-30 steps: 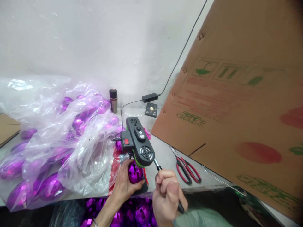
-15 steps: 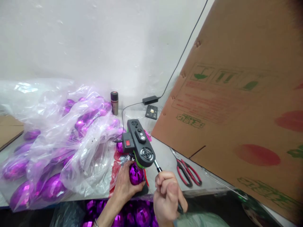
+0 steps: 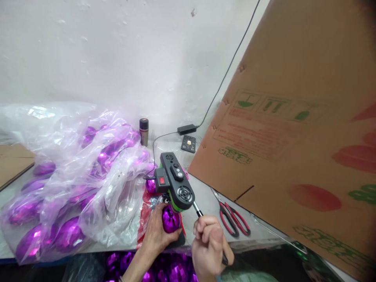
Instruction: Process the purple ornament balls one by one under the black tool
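My left hand (image 3: 156, 234) is wrapped round a shiny purple faceted ball (image 3: 170, 220) that sits under the head of a small black and green machine (image 3: 175, 182) with a red switch. My right hand (image 3: 209, 244) is closed in a fist on the machine's black lever handle (image 3: 199, 213), which slants down from the head to my palm. Both hands are at the near edge of the table.
A clear plastic bag (image 3: 73, 172) full of purple balls fills the table's left. Red-handled scissors (image 3: 232, 217) lie right of the machine. A big cardboard sheet (image 3: 293, 117) leans at the right. A small can (image 3: 143, 131), a power adapter (image 3: 187, 129) and more purple balls (image 3: 164, 270) below.
The view has shifted slightly. My hands stay on the ball and the lever, with the lever hand a little lower.
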### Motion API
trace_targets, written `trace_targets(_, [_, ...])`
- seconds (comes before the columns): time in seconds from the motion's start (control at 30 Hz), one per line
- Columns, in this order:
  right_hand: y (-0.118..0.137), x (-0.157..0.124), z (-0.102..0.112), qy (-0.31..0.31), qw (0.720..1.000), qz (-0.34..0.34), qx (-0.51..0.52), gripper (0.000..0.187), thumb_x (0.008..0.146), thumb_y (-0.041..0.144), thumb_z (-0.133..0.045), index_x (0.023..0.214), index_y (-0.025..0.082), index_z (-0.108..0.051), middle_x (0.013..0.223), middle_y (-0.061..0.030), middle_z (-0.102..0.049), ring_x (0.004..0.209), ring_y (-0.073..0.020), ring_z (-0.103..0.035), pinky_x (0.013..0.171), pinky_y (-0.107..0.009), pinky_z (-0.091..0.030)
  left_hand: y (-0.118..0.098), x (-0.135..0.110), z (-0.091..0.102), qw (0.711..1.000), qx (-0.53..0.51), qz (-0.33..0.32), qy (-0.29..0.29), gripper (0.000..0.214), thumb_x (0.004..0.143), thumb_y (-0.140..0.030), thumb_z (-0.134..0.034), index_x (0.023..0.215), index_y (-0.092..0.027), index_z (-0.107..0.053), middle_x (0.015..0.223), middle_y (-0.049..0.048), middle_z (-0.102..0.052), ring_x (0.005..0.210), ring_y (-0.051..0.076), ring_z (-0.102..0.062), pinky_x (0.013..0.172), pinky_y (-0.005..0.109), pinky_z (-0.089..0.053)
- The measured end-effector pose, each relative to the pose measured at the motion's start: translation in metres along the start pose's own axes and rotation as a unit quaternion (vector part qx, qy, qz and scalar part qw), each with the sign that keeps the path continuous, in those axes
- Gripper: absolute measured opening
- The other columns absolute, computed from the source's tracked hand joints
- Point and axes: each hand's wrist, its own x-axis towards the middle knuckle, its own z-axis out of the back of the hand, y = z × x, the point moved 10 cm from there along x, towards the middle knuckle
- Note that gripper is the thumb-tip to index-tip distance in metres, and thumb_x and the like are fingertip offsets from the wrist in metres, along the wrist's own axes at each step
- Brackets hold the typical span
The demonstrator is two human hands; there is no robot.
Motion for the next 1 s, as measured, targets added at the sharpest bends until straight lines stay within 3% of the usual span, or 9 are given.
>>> trace_targets(0.23, [-0.008,-0.015,0.004,0.017,1.0,0.006,0.004,0.054,0.115,0.032,-0.046,0.062,0.021,-0.045,0.066,0.0036,-0.053,0.054,-0.0104,-0.05,0.052,-0.025,-0.041,0.001,0.0,-0.003,1.0,0.001,-0.007,-0.001,0.072,0.061,-0.023,-0.086,0.13,-0.022,-0.064,0.126,0.013,-0.078,0.116,0.039,-0.076,0.103,0.059,-0.06])
trace_targets(0.43, [-0.021,-0.028,0.011,0.04,0.999,0.028,-0.004,0.057,0.112,0.045,-0.055,0.06,0.02,-0.053,0.068,0.0023,-0.061,0.056,-0.0113,-0.058,0.057,-0.027,-0.047,0.004,-0.002,-0.003,1.0,0.009,-0.002,0.0,0.076,0.061,-0.024,-0.086,0.133,-0.019,-0.062,0.129,0.016,-0.077,0.119,0.041,-0.075,0.105,0.06,-0.059])
trace_targets(0.63, [0.001,0.01,-0.003,0.044,0.999,-0.016,-0.015,0.048,0.112,0.029,-0.054,0.065,0.021,-0.052,0.064,0.0024,-0.055,0.057,-0.0117,-0.054,0.049,-0.025,-0.034,0.002,0.003,-0.004,1.0,-0.001,-0.007,0.007,0.074,0.061,-0.023,-0.086,0.131,-0.02,-0.062,0.128,0.0148,-0.077,0.119,0.04,-0.076,0.106,0.061,-0.06])
trace_targets(0.73, [0.013,0.032,-0.012,0.036,0.998,-0.051,-0.028,0.053,0.109,0.036,-0.062,0.06,0.021,-0.049,0.057,0.0043,-0.045,0.057,-0.0123,-0.053,0.051,-0.026,-0.033,0.005,-0.002,0.002,1.0,-0.001,-0.027,-0.008,0.078,0.061,-0.023,-0.088,0.134,-0.019,-0.062,0.134,0.0169,-0.077,0.126,0.041,-0.075,0.11,0.062,-0.059])
trace_targets(0.83, [0.016,0.036,-0.013,0.035,0.997,-0.06,-0.036,0.055,0.108,0.041,-0.064,0.059,0.021,-0.049,0.057,0.0042,-0.045,0.057,-0.0123,-0.053,0.052,-0.026,-0.037,0.015,-0.033,0.016,0.996,0.026,-0.067,-0.044,0.083,0.063,-0.026,-0.093,0.14,-0.021,-0.062,0.14,0.0181,-0.075,0.133,0.042,-0.073,0.111,0.062,-0.06])
trace_targets(0.93, [0.014,0.028,-0.009,0.041,0.998,-0.047,-0.032,0.053,0.108,0.038,-0.062,0.059,0.021,-0.051,0.057,0.0032,-0.048,0.057,-0.0125,-0.054,0.052,-0.025,-0.038,0.033,-0.088,0.034,0.989,0.061,-0.123,-0.062,0.091,0.064,-0.033,-0.099,0.147,-0.025,-0.062,0.146,0.0176,-0.074,0.138,0.043,-0.07,0.113,0.057,-0.062])
trace_targets(1.0, [0.011,0.021,-0.007,0.048,0.998,-0.034,-0.028,0.05,0.108,0.034,-0.061,0.06,0.021,-0.052,0.058,0.0023,-0.051,0.055,-0.0117,-0.052,0.048,-0.024,-0.035,0.054,-0.122,0.052,0.985,0.098,-0.118,-0.08,0.07,0.075,-0.029,-0.093,0.14,-0.033,-0.069,0.136,0.0115,-0.081,0.129,0.038,-0.076,0.108,0.05,-0.065])
